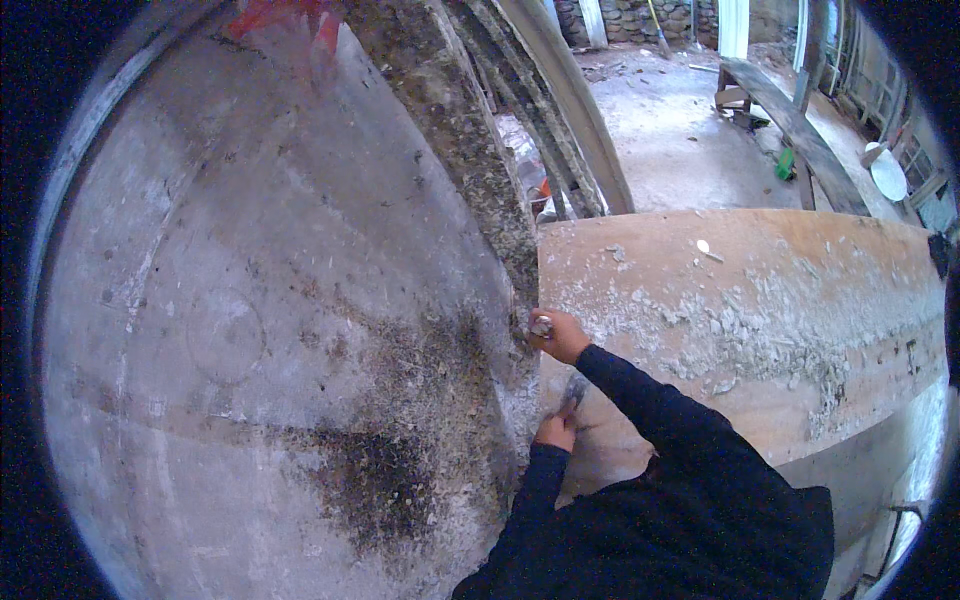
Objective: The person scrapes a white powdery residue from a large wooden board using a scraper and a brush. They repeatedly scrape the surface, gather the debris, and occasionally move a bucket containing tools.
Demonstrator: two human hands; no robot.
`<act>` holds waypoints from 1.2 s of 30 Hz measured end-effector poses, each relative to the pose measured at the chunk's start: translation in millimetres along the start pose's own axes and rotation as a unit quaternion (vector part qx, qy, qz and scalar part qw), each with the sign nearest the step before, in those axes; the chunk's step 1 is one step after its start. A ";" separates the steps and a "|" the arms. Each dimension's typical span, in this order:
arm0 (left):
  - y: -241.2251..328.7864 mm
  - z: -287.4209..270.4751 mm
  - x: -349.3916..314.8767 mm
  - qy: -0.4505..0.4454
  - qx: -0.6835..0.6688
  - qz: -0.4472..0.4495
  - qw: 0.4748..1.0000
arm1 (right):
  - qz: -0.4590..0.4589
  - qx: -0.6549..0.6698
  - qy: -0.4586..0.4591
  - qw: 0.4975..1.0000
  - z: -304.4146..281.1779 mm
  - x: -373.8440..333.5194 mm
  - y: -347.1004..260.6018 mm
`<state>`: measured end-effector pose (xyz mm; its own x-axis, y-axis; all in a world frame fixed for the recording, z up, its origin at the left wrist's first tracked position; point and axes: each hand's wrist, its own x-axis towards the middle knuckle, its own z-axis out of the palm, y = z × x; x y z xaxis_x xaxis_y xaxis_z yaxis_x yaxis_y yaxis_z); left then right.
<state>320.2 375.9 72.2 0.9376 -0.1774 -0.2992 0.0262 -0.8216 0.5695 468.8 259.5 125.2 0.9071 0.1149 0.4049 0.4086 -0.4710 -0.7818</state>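
My right hand is closed round a tool with a round, shiny metal end; the rest of that tool is hidden. It is at the edge of a long speckled beam, where the beam meets the wooden board. Below it, nearer to me, my left hand is closed on what looks like a scraper, its greyish flat blade pointing away from me over the board. To the left stretches a broad grey panel with dark, crusty patches. Both sleeves are dark.
Whitish flakes and crumbs cover much of the wooden board at right, with a small white spoon-like piece among them. Farther off are a long wooden bench, a green object and a stone wall. Red material hangs at upper left.
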 end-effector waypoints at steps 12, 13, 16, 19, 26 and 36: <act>-66.3 -17.0 -40.2 0.119 -0.130 -0.003 0.984 | 0.185 -0.221 0.188 0.939 -110.0 -17.4 35.3; -70.7 -16.5 -43.0 0.120 -0.118 -0.016 0.986 | 0.186 -0.186 0.195 0.945 -112.8 -17.4 21.3; -51.4 -17.3 -31.7 0.137 -0.130 0.009 0.982 | 0.152 -0.100 0.103 0.978 -90.2 -15.0 16.3; -26.0 -25.5 -20.3 0.120 -0.100 0.039 0.987 | 0.086 0.016 0.074 0.993 -29.6 -5.7 12.8; -24.0 -16.8 18.2 0.103 -0.035 0.025 0.994 | 0.246 -0.100 0.117 0.957 -46.0 17.3 57.5; -15.9 -17.3 78.1 0.078 0.035 -0.048 0.995 | 0.181 0.005 0.256 0.949 -145.9 -111.8 16.9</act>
<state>399.0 384.4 53.1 0.9744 -0.0136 -0.2242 0.1001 -0.8675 0.4874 359.6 111.1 135.9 0.8211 -0.4949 0.2844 0.0831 -0.3893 -0.9174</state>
